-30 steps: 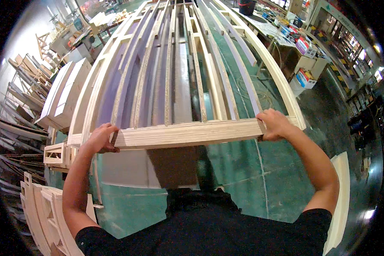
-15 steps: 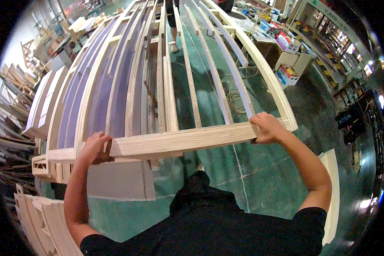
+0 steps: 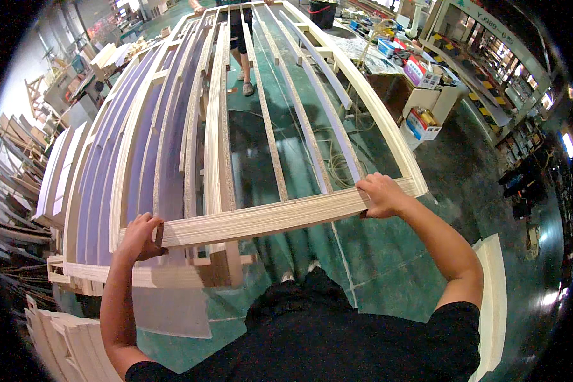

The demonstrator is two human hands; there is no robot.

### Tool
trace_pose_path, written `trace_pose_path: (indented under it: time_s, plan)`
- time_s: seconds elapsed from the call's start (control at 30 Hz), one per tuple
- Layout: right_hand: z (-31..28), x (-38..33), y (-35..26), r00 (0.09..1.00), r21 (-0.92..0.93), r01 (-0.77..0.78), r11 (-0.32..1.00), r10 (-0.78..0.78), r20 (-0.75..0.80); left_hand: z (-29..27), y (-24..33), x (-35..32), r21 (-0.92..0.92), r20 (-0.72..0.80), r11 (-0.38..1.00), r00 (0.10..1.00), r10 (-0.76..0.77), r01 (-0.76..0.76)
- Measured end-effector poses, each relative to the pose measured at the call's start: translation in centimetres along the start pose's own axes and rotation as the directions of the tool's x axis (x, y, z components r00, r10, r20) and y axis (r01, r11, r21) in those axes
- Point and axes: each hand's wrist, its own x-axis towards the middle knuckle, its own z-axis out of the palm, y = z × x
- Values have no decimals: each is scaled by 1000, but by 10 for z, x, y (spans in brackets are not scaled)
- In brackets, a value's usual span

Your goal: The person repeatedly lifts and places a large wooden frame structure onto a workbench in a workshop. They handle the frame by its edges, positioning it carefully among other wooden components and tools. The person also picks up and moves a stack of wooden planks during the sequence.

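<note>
Head view, looking down over a black shirt [image 3: 337, 337] at a long wooden frame [image 3: 261, 219] held level above a green floor [image 3: 388, 267]. Near end rail of the frame running from 8 o'clock to 3 o'clock across the middle, pale wood with a layered edge. Left hand [image 3: 140, 237] at 8 o'clock, clamped on the rail's left end: fingers [image 3: 148, 223] curled over the top face, thumb pressing the front edge, rail end just beside the knuckles. Right hand [image 3: 381, 194] at 3 o'clock, closed on the rail's right end at the corner where the outer side rail [image 3: 369, 108] meets it: fingers wrapped over the top and far edge, corner of the frame jutting out just past the hand toward 3 o'clock. Slats [image 3: 264, 121] reaching away from the rail toward 12 o'clock, bent by the lens, floor showing between them. Far end of the frame at 12 o'clock, another person's legs [image 3: 240, 57] standing there behind the slats. Below the left hand, a stack of similar frames [image 3: 108, 191] lying from 7 o'clock up to 11 o'clock, partly under the held frame. More pale wooden parts [image 3: 38, 344] heaped at 7 o'clock. A white board [image 3: 493, 299] at 4 o'clock on the floor. Cardboard boxes [image 3: 423, 121] with coloured items at 2 o'clock, well apart from the hands.
</note>
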Motion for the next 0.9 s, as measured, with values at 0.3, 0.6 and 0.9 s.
trace_pose_path:
  time_s: [0.3,0.6,0.9]
  plan:
    - [-12,85,123,997,-19,75,997,-75,16,-20,40,119,-27,-28,999,999,-36,35]
    - [-29,199,230,996,-16,86,996,-86,-16,-44,40,262,-25,-51,999,997,-49,48]
    - [-39,331,337,994,1,87,996,-87,-67,-62,16,443,-1,-22,998,998,-64,64]
